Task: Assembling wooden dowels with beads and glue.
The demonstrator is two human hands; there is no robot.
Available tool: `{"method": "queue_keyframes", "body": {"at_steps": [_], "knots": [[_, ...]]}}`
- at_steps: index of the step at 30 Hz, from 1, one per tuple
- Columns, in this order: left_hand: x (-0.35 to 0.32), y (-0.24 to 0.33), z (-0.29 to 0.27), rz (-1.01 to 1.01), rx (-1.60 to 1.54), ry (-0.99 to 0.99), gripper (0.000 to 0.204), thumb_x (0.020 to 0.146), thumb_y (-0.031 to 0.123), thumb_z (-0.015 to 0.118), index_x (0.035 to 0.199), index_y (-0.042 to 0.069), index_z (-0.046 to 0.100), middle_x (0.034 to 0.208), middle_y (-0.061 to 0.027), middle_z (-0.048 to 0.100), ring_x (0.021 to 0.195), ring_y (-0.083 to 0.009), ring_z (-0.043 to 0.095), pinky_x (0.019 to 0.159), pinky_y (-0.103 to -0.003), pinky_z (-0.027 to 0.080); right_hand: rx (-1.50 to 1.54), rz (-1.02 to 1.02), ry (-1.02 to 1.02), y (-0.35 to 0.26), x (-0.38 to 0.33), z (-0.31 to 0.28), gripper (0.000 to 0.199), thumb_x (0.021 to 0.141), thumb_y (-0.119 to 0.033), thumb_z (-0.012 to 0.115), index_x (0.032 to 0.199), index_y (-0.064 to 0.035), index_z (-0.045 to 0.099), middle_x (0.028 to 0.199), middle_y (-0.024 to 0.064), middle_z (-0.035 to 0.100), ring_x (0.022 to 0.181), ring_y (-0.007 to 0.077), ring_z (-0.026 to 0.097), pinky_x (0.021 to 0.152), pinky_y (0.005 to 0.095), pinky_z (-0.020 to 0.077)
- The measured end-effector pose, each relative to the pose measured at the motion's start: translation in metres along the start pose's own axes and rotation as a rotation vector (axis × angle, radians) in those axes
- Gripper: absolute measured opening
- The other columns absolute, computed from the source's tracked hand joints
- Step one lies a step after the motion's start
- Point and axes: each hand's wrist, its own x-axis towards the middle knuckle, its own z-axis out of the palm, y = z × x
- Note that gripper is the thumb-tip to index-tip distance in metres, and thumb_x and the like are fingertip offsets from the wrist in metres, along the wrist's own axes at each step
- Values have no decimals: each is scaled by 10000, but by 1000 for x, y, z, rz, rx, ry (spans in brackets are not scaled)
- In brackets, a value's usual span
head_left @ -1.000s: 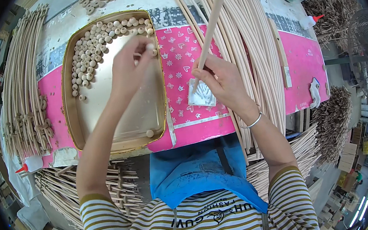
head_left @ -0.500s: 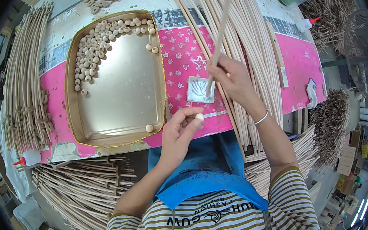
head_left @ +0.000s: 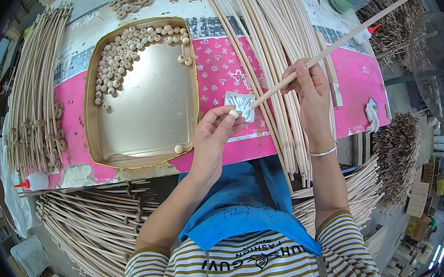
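Note:
My left hand (head_left: 214,137) pinches a small round wooden bead (head_left: 234,114) between thumb and fingers, just over the table's near edge. My right hand (head_left: 309,89) grips a long pale wooden stick (head_left: 338,45) that slants up to the right. The stick's lower tip rests on a small white patch of glue (head_left: 241,104) on the pink cloth, right beside the bead. A golden metal tray (head_left: 147,148) to the left holds many wooden beads (head_left: 125,53) piled in its far corner, plus one loose bead (head_left: 179,149) near its front edge.
A row of long wooden sticks (head_left: 272,52) lies across the pink patterned table cover (head_left: 220,68). Bundles of bent rattan rods (head_left: 31,99) fill the left side and the floor (head_left: 96,227) below. A glue bottle (head_left: 34,182) lies at the left edge, a fan (head_left: 439,69) stands at the right.
My left hand took a bead from the tray, drew back toward my body, then lifted it to the stick's tip. My right hand swung the stick's far end down to the right.

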Motion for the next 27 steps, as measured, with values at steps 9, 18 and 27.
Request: {"method": "queue_keyframes", "body": {"at_steps": [9,18,27], "knots": [[-6,-2,1,-4,-30,-73,245,1018,149,601,1212,-1,595,1110,-115,685,1050,-190,675,975,-344,543,28,0,-13,-1,-11,8,253,1060,-276,532,1001,-35,585,846,61,643,705,106,628,635,240,535],[-15,0,2,-7,-33,-119,249,1034,134,564,1238,-5,594,1139,-122,680,1077,-192,670,994,-349,544,47,27,-28,3,-19,10,262,1058,-285,535,1013,-31,583,861,59,643,722,108,638,642,242,540],[-20,-5,-1,3,-49,-82,229,1028,132,579,1211,-2,608,1119,-113,685,1046,-182,675,968,-338,550,46,-15,-23,12,-31,12,230,1058,-254,537,1035,-27,568,869,64,641,735,110,634,651,244,543]]}}
